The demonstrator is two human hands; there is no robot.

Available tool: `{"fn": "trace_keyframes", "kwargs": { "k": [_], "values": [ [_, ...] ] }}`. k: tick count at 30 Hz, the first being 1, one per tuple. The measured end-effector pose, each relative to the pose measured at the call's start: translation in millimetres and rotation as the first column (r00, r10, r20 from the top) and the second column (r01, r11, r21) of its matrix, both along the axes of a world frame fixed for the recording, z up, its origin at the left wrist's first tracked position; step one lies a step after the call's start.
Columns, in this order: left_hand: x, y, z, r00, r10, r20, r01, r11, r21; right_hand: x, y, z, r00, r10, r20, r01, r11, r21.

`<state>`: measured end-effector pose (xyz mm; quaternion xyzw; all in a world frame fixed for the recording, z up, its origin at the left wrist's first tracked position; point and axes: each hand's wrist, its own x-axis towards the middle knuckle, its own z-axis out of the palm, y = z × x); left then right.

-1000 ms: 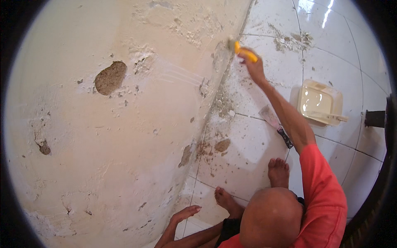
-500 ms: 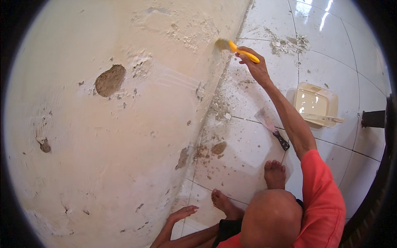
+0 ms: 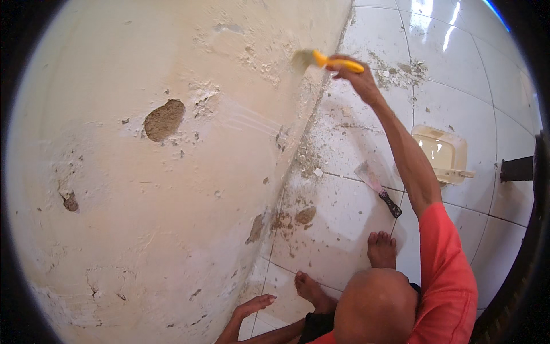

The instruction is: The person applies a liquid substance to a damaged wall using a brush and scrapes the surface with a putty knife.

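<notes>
My right hand (image 3: 358, 77) grips a yellow-handled brush (image 3: 344, 64), its blurred bristles against the peeling lower part of the cream wall (image 3: 223, 160). My left hand (image 3: 258, 304), low by the wall's foot, has its fingers stretched out with nothing in them. A scraper (image 3: 384, 195) with a black handle and stained blade lies on the tiles beside my right forearm. To its right sits a cream plastic tray (image 3: 461, 143) of pale liquid, with a flat stick across its near rim.
Flaked plaster and dirt (image 3: 401, 71) are scattered along the white tiled floor (image 3: 470, 229). The wall has a brown hole (image 3: 164, 119) and smaller chips. My bare feet (image 3: 381, 249) and bent knee are below. A dark post-like object (image 3: 515, 169) stands at the right edge.
My right hand has risen slightly, and the brush has swung leftward from the wall's foot onto the peeling plaster, its handle now more level. My left hand stays low by the wall.
</notes>
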<state>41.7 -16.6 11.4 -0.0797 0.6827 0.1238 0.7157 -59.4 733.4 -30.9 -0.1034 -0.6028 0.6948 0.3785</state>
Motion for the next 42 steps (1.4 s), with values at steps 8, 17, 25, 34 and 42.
{"fn": "trace_keyframes", "kwargs": {
  "k": [8, 17, 25, 34, 42],
  "values": [
    [-1, 3, 7, 0.998, -0.051, 0.022, 0.052, 0.997, -0.057, -3, -65, -30, 0.998, -0.054, 0.03, 0.046, 0.976, 0.211],
    [-5, 12, 8, 0.999, -0.045, 0.015, 0.045, 0.999, 0.013, 3, 16, -9, 1.0, -0.006, 0.008, 0.007, 0.998, -0.068],
    [4, -4, 1, 0.999, -0.039, 0.002, 0.039, 0.999, -0.021, 25, -127, 12, 0.98, 0.152, -0.13, -0.091, 0.917, 0.388],
    [-8, 11, 0, 0.994, -0.091, -0.065, 0.094, 0.995, 0.045, 20, -62, 64, 0.981, 0.192, -0.037, -0.192, 0.981, -0.002],
    [5, -7, -1, 0.996, -0.092, 0.006, 0.092, 0.996, -0.014, 33, -194, 80, 0.974, 0.105, -0.202, -0.003, 0.892, 0.452]
  ]
}}
